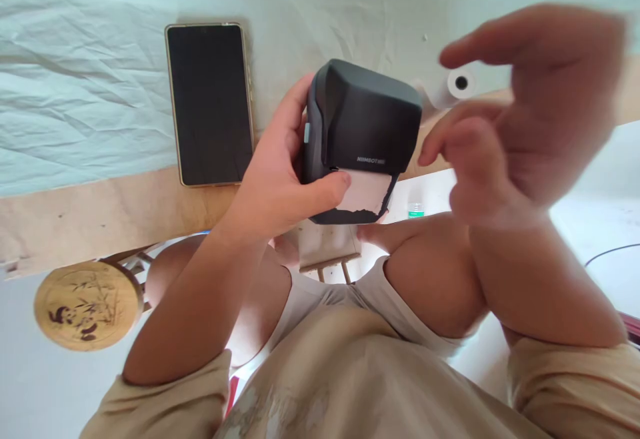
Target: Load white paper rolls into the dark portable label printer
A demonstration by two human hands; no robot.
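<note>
Cloth (100,105) drapes the worktop (65,229); left hand (277,172) clamps printer (373,112), probably steadying paper (365,189); blurred right hand (550,112), seemingly spread, needs careful aim.

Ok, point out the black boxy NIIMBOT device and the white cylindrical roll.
Black boxy NIIMBOT device (369,127), head view: on its dark cover.
White cylindrical roll (451,85), head view: on its round end.

1. We are wearing a beige shirt (365,379) across the bottom centre of the frame, with a blotchy greyish patch (275,404) marking its left part.
2. Our loose, creased sleeves (575,382) are filling the bottom corners.
3. We are also wearing pale, wide-legged shorts (313,309) below the centre.
</note>
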